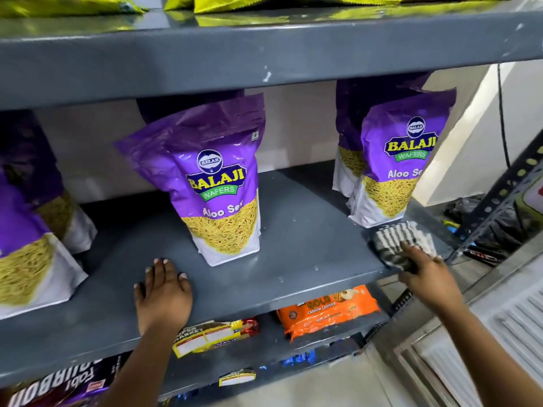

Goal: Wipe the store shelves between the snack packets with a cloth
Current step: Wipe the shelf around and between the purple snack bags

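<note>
A grey metal shelf (299,230) holds purple Aloo Sev snack packets: one in the middle (217,183), one at the right (390,160) and more at the left (26,230). My right hand (426,277) presses a black-and-white striped cloth (399,242) onto the shelf's front right corner, just in front of the right packet. My left hand (163,292) lies flat, fingers spread, on the shelf's front edge, left of and in front of the middle packet, holding nothing.
The shelf above (264,51) carries yellow-green packets (223,1). The lower shelf holds an orange cashew cookie pack (329,309), a yellow-red pack (214,336) and dark packs at the left. A slotted metal upright (499,198) stands at the right, with dark bags behind it.
</note>
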